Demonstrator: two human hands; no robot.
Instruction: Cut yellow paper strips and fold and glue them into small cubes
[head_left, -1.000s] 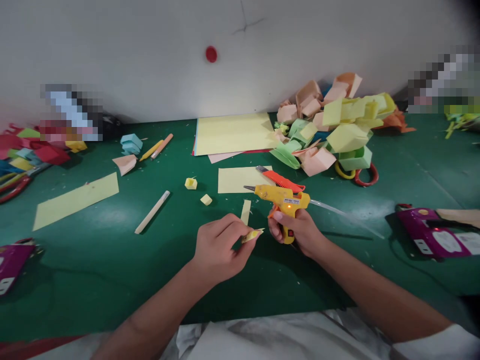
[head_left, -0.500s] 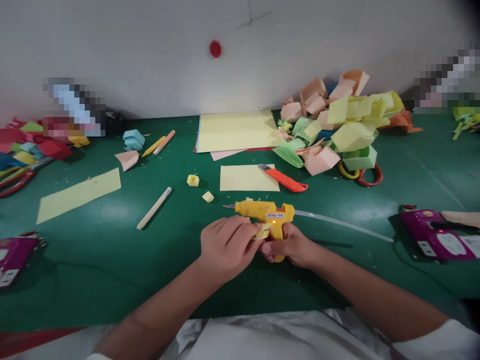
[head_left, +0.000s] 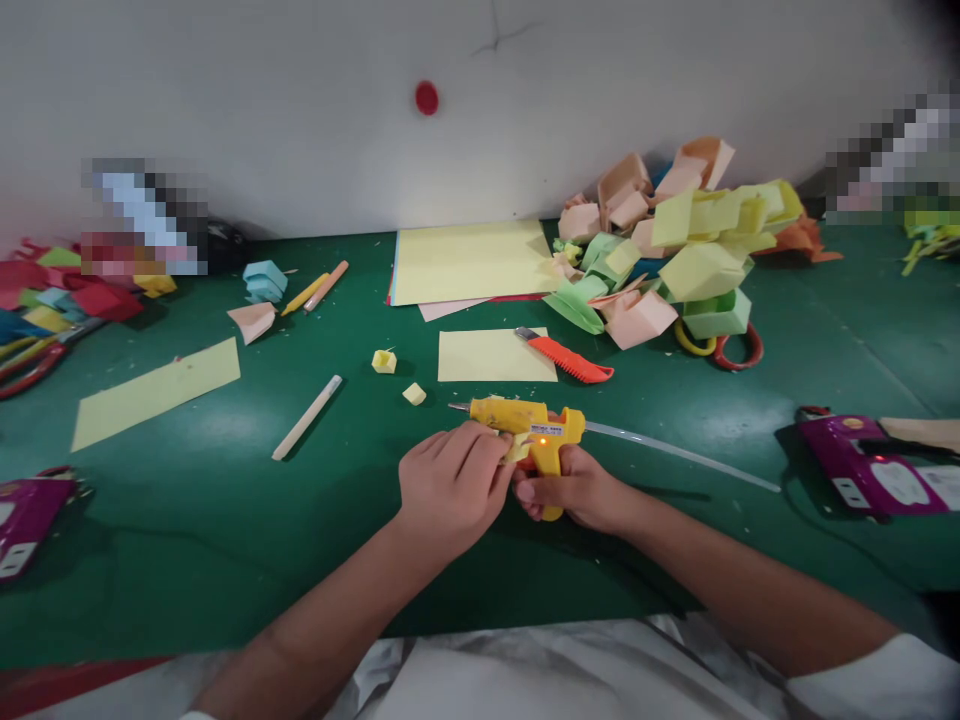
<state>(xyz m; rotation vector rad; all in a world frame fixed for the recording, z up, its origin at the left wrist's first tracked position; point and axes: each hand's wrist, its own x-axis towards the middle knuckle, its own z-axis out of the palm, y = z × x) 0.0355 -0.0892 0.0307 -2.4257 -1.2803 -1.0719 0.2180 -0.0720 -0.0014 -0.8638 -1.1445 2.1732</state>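
My right hand (head_left: 574, 490) is wrapped round the handle of a yellow glue gun (head_left: 510, 413), its nozzle pointing left and its orange light lit. A long clear glue stick (head_left: 682, 453) sticks out of its back. Between the thumb and fingers of my left hand (head_left: 454, 480) is a small folded piece of yellow paper (head_left: 519, 448), close against the gun's body; the fingers hide part of it. Beyond the hands lie two small folded yellow paper pieces (head_left: 384, 362) and a yellow paper sheet (head_left: 480, 355) with a red-orange utility knife (head_left: 570, 358) across its right end.
Folded paper shapes (head_left: 701, 270) are heaped at the back right, beside red and yellow scissor handles (head_left: 739, 347). Stacked paper sheets (head_left: 472, 262) lie against the wall. Purple power strips (head_left: 862, 465) sit at both sides. A whitish stick (head_left: 307, 418) and a yellow strip (head_left: 157, 390) lie left.
The folded yellow paper has shifted slightly left, away from the gun's handle, along with my left fingertips. The glue gun stays in my right hand at nearly the same place.
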